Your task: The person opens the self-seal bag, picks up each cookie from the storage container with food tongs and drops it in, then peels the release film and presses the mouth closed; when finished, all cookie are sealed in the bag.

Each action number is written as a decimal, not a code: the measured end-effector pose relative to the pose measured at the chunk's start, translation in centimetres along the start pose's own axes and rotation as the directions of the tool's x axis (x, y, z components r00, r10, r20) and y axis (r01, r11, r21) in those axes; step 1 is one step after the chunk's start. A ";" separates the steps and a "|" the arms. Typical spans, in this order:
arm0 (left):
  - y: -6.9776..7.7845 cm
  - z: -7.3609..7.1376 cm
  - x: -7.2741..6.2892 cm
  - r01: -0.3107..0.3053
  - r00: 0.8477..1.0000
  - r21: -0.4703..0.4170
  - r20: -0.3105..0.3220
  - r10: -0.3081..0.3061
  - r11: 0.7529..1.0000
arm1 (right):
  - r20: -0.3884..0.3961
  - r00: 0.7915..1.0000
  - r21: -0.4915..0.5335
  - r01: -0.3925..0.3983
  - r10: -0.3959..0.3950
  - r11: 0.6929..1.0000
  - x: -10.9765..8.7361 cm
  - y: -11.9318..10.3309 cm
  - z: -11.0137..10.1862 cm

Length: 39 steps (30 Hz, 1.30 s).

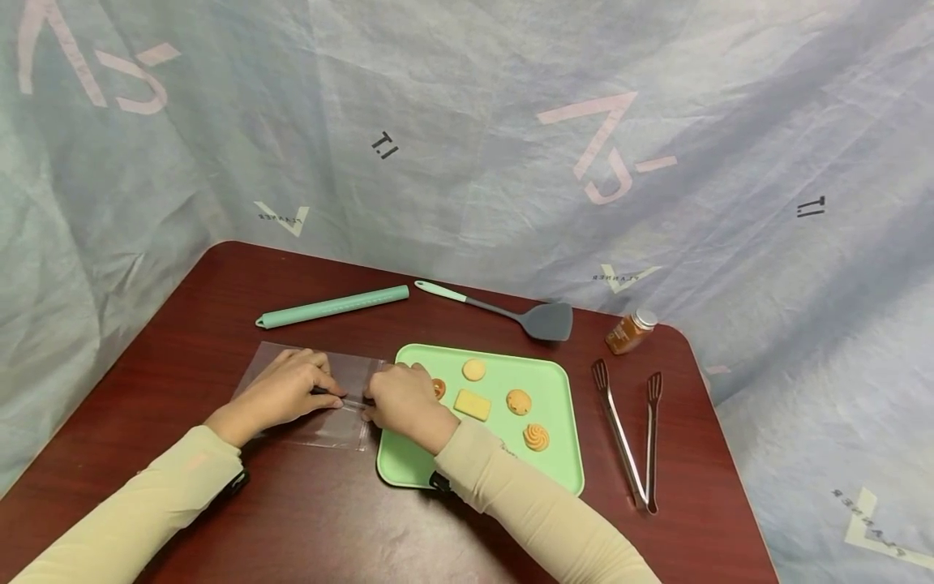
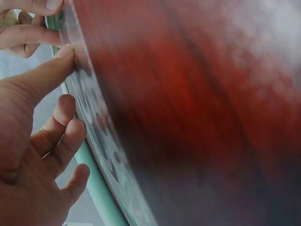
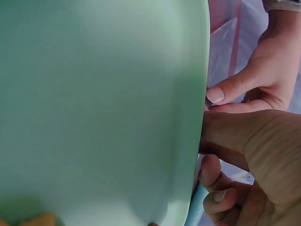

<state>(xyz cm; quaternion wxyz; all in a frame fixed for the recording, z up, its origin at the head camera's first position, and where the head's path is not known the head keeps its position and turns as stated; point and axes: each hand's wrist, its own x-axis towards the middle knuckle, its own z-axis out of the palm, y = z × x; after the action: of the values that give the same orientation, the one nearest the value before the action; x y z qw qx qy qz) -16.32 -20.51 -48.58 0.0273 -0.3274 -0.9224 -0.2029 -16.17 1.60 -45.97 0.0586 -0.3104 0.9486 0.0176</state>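
A clear plastic zip bag (image 1: 314,431) lies flat on the table, its right end beside the left edge of a light green tray (image 1: 556,397). My left hand (image 1: 292,385) pinches the bag near that end between thumb and index finger; its other fingers are loosely bent in the left wrist view. Close beside it, my right hand (image 1: 410,399) pinches the same end, its wrist over the tray. Several biscuits lie on the tray, among them a rectangular one (image 1: 473,405), a swirled one (image 1: 536,437) and a pretzel-like one (image 1: 439,388) partly hidden by my right hand.
Behind the bag lies a green tube-like stick (image 1: 333,307). A grey spatula (image 1: 547,321) with a pale green handle lies behind the tray. To the right are a spice jar (image 1: 631,332) and metal tongs (image 1: 626,442). A cloth curtain (image 1: 467,162) hangs behind the table.
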 end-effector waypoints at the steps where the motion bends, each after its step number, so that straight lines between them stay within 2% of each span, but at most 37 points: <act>1: 0.0 0.0 0.0 0.003 1.000 0.003 0.001 -0.003 1.000 | -0.001 1.000 -0.005 0.000 0.000 1.000 0.0 0.0 0.0; 6: 0.3 -0.1 0.1 0.011 1.000 0.005 -0.003 -0.011 1.000 | -0.009 1.000 -0.024 0.000 -0.001 1.000 0.0 -0.2 -0.1; 12: 0.3 -0.5 0.2 0.025 0.999 -0.058 -0.029 -0.027 0.998 | -0.019 1.000 -0.032 -0.005 0.004 0.999 0.0 -0.1 -0.1; 21: 0.2 -1.6 0.1 0.056 0.998 -0.126 -0.025 -0.059 0.990 | -0.029 0.999 -0.053 -0.015 0.014 0.998 0.1 0.0 0.2; 29: 0.0 -2.2 0.1 0.044 0.997 -0.158 -0.049 -0.052 0.986 | -0.025 1.000 -0.046 0.003 -0.005 0.999 0.0 0.2 0.1; 31: 0.1 -2.1 0.1 0.048 0.998 -0.165 -0.044 -0.055 0.985 | -0.055 0.998 -0.020 0.022 -0.023 1.000 -0.2 0.4 0.1; 34: 0.3 -2.1 0.0 0.062 0.997 -0.175 -0.030 -0.069 0.983 | -0.163 0.986 0.050 0.052 -0.043 0.997 -1.0 1.1 0.1; 37: 0.4 -2.0 -0.1 0.064 0.997 -0.173 -0.031 -0.071 0.983 | -0.307 0.951 0.135 0.089 -0.043 0.987 -2.4 2.7 0.1; 39: 0.3 -2.0 -0.3 0.066 0.997 -0.169 -0.032 -0.072 0.983 | -0.360 0.933 0.211 0.086 -0.004 0.974 -3.6 4.2 -0.1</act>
<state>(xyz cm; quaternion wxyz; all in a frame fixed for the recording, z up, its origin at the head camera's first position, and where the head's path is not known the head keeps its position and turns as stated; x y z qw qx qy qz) -16.06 -21.25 -46.70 0.0099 -0.2926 -0.9122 -0.2867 -15.79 7.12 -45.42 -0.0797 -0.3214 0.9320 -0.1472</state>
